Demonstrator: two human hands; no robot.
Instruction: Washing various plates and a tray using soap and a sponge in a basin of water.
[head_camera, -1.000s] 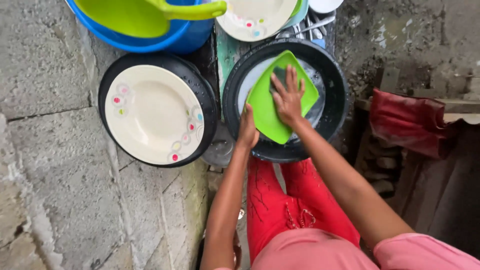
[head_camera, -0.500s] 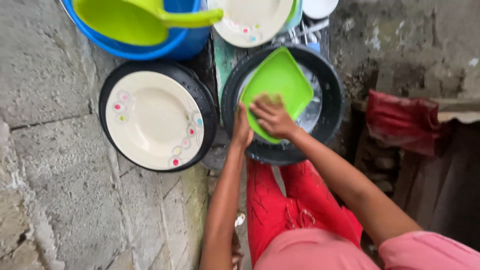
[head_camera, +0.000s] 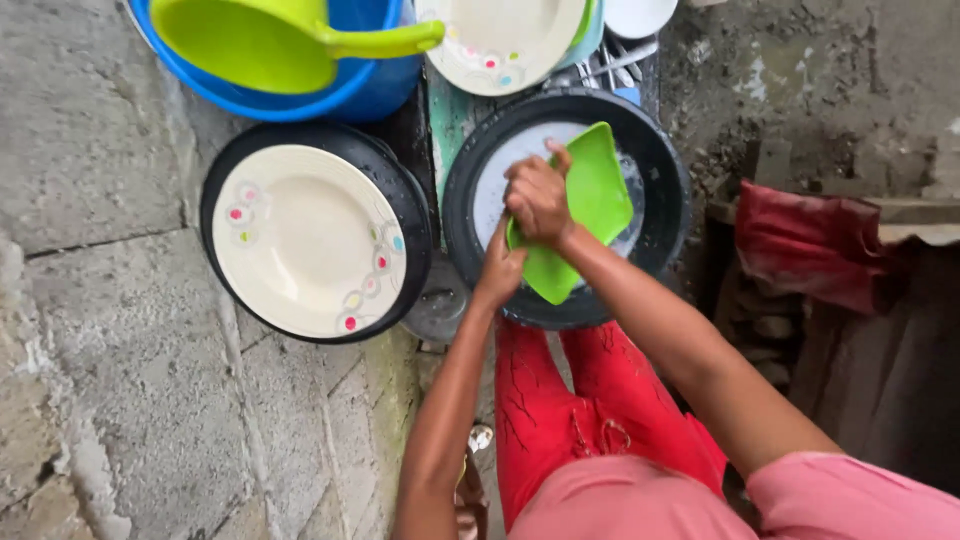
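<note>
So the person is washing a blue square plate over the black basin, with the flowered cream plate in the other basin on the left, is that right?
Not quite: the square plate is green, not blue, as the head view shows. Both hands hold it over the black basin, and the flowered cream plate lies in the other basin to the left.

The person wore a pink short-sleeved top (head_camera: 800, 500) and red trousers (head_camera: 560, 400) marked with thin dark branching lines. Both forearms were bare, and the left hand (head_camera: 500, 272) and right hand (head_camera: 537, 200) carried no gloves.
</note>
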